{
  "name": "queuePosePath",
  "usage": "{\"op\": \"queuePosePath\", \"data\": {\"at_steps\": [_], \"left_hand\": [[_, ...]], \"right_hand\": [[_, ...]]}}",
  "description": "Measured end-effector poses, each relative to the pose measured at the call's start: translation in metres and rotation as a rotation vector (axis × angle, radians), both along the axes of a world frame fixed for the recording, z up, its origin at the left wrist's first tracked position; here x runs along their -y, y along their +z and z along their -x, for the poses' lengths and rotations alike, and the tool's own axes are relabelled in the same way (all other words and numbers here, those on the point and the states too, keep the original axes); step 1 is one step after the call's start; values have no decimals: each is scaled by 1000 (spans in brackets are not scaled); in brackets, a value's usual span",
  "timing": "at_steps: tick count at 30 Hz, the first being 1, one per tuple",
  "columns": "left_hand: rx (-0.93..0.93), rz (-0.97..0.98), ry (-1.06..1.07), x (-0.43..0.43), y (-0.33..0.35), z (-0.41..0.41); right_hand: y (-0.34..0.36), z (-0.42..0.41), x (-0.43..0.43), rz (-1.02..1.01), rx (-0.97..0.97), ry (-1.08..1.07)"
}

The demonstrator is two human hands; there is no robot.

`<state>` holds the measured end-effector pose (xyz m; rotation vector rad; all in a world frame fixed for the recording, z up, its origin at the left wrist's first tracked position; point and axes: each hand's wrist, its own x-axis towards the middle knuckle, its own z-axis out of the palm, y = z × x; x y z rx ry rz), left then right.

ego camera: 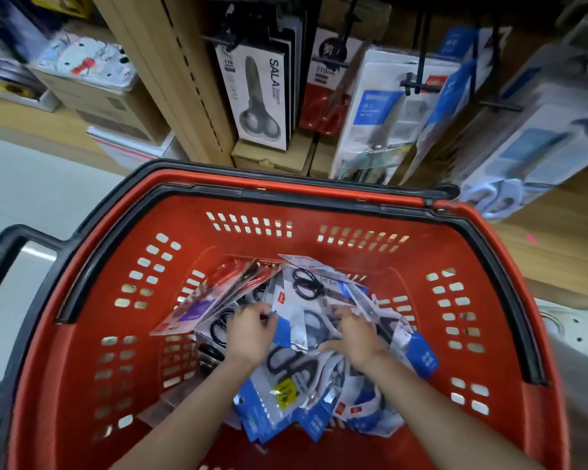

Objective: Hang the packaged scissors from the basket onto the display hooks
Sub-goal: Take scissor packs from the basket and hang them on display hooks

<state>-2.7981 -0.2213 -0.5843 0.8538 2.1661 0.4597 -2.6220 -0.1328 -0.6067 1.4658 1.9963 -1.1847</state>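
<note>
The lower edge cuts off the near wall of the basket, and the left edge clips its black handle. The left hand and the right hand cover the middle of the pile of packaged scissors. Their fingertips sink between the packs, so we cannot tell whether either hand pinches one. The lower packs lie hidden under the top ones. Above, the display hooks run into darkness at the top edge. The hanging packs at the far right are smeared and we cannot read their print. The goods on the left shelf are blurred too.
</note>
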Motion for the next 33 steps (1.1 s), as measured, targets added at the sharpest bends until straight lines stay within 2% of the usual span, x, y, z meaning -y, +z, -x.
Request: {"op": "queuePosePath", "data": {"at_steps": [2,6,9,11,13,15,18,21,25,30,33], "left_hand": [[-68,-33,5,1,5,-2],[80,-186,199,2,25,-2],[171,-344,317,-2,50,1],[296,-445,401,-7,70,3],[495,-521,465,-11,88,2],[617,-539,415,-13,99,-3],[556,-566,290,-10,108,-10],[517,-608,364,-4,112,-5],[378,-607,419,9,114,8],[338,-588,448,22,108,26],[322,-553,470,25,105,33]], "right_hand": [[5,2,1,56,-37,34],[21,13,8,226,-66,29],[46,18,11,277,-179,1],[68,18,12,243,-314,-72],[87,18,13,183,-447,-204],[101,19,15,118,-548,-312],[120,23,27,129,-671,-305],[127,24,38,85,-724,-230],[83,21,14,-79,-531,-228],[19,24,-13,45,-232,-82],[0,34,-17,43,-210,-56]]}}
